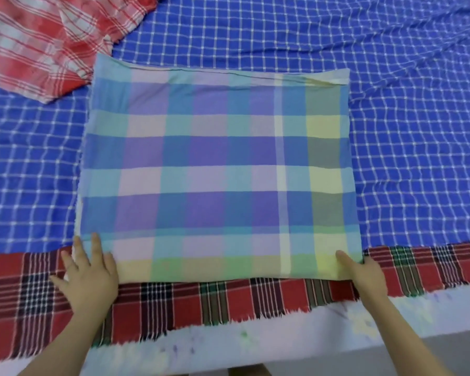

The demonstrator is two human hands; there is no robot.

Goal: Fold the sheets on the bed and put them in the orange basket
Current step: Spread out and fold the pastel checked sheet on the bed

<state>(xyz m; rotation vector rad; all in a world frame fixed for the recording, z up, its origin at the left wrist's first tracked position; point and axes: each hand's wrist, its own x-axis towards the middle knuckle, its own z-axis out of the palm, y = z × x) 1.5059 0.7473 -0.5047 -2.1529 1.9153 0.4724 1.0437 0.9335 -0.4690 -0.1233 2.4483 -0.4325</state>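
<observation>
A pastel plaid sheet (217,169) in blue, purple, green and yellow lies folded into a flat square on the bed. My left hand (88,272) rests flat with straight fingers at its near left corner, partly on the sheet's edge. At the near right corner my right hand (364,272) has its thumb on top of the sheet, while its fingers are hidden under or beside the edge. A crumpled red and white plaid sheet (46,42) lies at the far left. No orange basket is in view.
A blue bedspread with a white grid (407,137) covers the bed. A dark red tartan cloth (228,302) runs along the near edge, with a pale mattress edge (282,340) below it.
</observation>
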